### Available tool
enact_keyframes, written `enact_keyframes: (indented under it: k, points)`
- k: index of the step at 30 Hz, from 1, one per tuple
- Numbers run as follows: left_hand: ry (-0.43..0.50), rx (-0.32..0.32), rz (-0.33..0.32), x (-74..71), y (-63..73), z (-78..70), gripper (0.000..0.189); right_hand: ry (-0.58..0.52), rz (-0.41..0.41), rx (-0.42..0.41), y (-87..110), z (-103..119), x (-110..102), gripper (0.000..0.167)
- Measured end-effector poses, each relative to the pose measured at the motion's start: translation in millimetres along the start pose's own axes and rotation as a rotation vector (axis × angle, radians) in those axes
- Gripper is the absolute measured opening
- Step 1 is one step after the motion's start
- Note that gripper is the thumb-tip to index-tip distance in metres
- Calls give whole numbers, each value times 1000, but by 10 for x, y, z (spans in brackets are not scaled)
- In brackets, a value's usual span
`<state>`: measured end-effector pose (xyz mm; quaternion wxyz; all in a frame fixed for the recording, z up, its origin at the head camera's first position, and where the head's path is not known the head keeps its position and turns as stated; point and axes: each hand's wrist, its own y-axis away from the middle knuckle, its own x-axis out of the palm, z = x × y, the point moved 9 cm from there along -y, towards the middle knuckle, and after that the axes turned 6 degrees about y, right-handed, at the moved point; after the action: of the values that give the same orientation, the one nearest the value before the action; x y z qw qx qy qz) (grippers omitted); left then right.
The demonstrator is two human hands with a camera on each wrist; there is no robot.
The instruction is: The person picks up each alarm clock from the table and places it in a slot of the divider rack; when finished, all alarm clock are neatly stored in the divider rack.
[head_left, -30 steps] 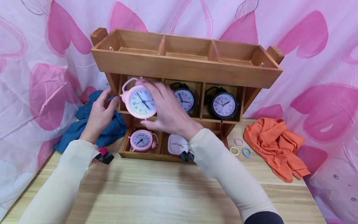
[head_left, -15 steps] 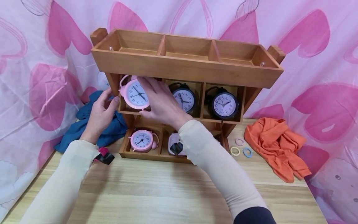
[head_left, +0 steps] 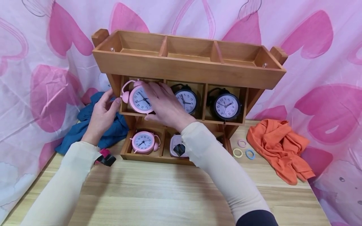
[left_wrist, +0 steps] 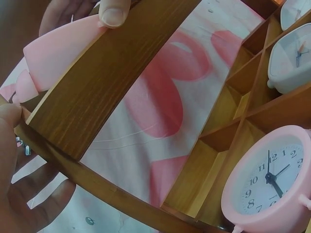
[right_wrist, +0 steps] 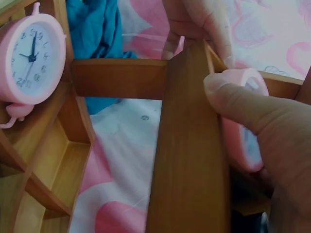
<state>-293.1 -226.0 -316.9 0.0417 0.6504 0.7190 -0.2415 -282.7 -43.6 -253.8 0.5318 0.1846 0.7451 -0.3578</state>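
A pink twin-bell alarm clock (head_left: 140, 99) sits tilted in the left compartment of the wooden shelf's middle tier. My right hand (head_left: 167, 105) holds it from its right side, hiding part of the dial. In the right wrist view, the right thumb (right_wrist: 233, 97) lies at the tier's front board, against the clock. My left hand (head_left: 101, 114) grips the left side of the wooden shelf (head_left: 186, 70), thumb toward the front and fingers behind. Two black alarm clocks, one in the middle (head_left: 185, 101) and one at right (head_left: 227, 106), occupy the neighbouring compartments.
On the bottom tier stand another pink alarm clock (head_left: 143, 142) and a pale square clock (head_left: 175, 146), partly covered by the right wrist strap. Blue cloth (head_left: 113, 131) lies at left, orange cloth (head_left: 277, 147) at right, beside several small rings (head_left: 250, 154).
My right hand has moved the pink alarm clock back and into the left middle compartment, then shifted it slightly downward and to the right. The left hand has stayed at the shelf's side.
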Motion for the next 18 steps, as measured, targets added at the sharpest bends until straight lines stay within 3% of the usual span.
enact_keyframes:
  k: [7,11,18]
  points:
    - [0,-7,5,-7,4,28,56,-5,39,28,-8,12,31,103]
    - [-2,-1,-2,-17,12,26,56,-53,-19,21,-13,35,0,90]
    - [1,3,2,-3,-7,5,56,-19,-95,62,-44,40,-76,79]
